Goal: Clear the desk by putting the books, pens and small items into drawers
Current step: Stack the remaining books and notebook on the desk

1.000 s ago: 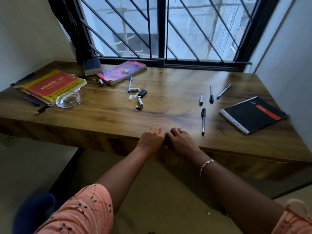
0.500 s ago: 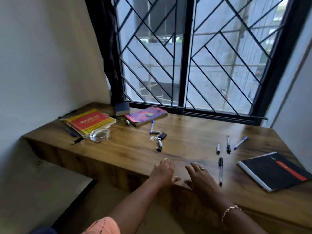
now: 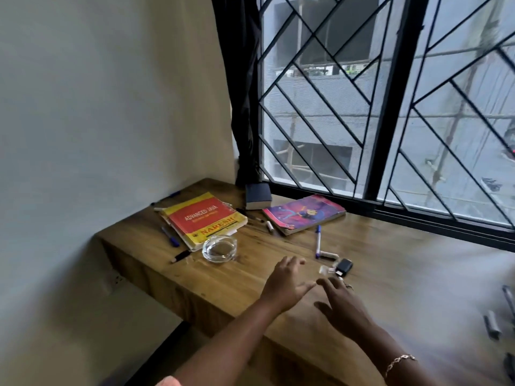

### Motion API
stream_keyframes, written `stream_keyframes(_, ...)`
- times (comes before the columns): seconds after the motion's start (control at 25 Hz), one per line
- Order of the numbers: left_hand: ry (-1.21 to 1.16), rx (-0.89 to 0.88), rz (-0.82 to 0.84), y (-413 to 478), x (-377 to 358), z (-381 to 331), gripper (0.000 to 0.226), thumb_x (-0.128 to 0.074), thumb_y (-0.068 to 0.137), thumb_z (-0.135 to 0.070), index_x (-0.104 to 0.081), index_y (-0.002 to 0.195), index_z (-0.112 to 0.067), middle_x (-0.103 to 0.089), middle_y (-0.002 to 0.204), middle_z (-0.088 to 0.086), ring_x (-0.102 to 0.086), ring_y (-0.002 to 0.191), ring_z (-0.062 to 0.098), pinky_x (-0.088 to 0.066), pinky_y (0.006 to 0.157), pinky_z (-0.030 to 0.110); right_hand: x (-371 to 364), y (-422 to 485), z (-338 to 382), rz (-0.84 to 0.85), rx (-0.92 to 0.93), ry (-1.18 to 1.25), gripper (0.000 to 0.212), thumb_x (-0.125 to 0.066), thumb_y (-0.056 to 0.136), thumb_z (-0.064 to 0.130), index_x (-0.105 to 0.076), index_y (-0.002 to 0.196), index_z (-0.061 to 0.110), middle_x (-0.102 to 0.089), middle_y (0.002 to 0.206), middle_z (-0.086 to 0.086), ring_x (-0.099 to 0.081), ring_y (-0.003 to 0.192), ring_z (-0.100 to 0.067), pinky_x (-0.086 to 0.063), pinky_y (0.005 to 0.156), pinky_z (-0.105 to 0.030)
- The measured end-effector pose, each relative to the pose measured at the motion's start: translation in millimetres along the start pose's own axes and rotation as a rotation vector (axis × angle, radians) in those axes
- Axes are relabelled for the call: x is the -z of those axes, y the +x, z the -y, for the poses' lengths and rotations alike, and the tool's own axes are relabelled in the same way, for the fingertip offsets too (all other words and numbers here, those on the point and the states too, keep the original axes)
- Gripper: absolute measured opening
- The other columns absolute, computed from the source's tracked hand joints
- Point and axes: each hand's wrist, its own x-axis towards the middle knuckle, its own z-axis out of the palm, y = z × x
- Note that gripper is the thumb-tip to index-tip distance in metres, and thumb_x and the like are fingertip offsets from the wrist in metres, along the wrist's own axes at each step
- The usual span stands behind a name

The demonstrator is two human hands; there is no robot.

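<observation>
A wooden desk (image 3: 250, 285) runs under the window. On its left end lie a red and yellow book (image 3: 204, 218), a small dark book (image 3: 257, 195) and a pink and purple book (image 3: 303, 213). A glass ashtray (image 3: 219, 248) sits in front of the red book. A blue pen (image 3: 317, 240), a white cap (image 3: 328, 255), a clear small item (image 3: 325, 270) and a black USB stick (image 3: 343, 266) lie mid-desk. My left hand (image 3: 287, 285) and my right hand (image 3: 344, 305) hover over the desk with fingers spread, holding nothing, just short of the small items.
More pens lie left of the red book: a blue one (image 3: 170, 236) and a black one (image 3: 181, 256). Blurred pens (image 3: 492, 324) show at the right edge. A wall stands on the left, a dark curtain (image 3: 245, 107) and barred window (image 3: 390, 107) behind.
Both hands left the desk's front edge and moved forward and left over the top, fingers spreading. The view swung up and left, so the black notebook on the right is out of frame.
</observation>
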Motion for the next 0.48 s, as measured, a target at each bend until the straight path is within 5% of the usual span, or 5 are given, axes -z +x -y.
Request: stream_keyframes(0.48,-0.376,0.398,-0.172,67.6,81.8,115.0,0.047,-0.062,0.086,-0.033,-0.045,0.126,-0.015,-0.050,0.125,0.003,-0.051,0.113,0.017,-0.043,0.086,0.028,-26.7,128.2,51.0,0.105,0.053,0.187,0.046,-0.053,0.090,0.037,-0.040,0.131,0.022,-0.046,0.135,-0.003,-0.051,0.118,-0.021,-0.043,0.095,-0.030)
